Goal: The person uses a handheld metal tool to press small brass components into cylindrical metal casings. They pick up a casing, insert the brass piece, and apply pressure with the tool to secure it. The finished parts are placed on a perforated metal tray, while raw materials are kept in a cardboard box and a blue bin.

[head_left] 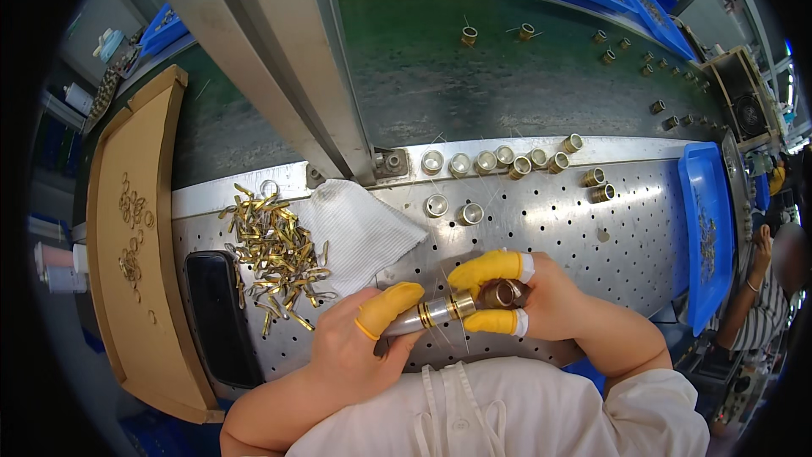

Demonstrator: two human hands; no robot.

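My left hand (359,343) is closed round a smooth silver metal rod (404,323), close to my body. Gold-coloured rings (436,311) circle the rod, and thin wires stick out beside them. From the right, my right hand (550,294) pinches around the rod's far end with yellow-covered fingers. A short dark-gold metal sleeve (505,292) sits in that hand, its open end facing up; part of it is hidden by the fingers. Yellow finger covers show on both hands. A pile of small gold and silver metal clips (275,245) lies to the left, beside a folded white cloth (359,228).
Several metal sleeves (471,213) stand on the perforated metal table (626,279) and the green conveyor belt (406,76). A dark phone (222,317) and a cardboard tray (135,169) lie left. A metal post (279,51) rises ahead. Right are a blue tray (698,305) and another person (761,313).
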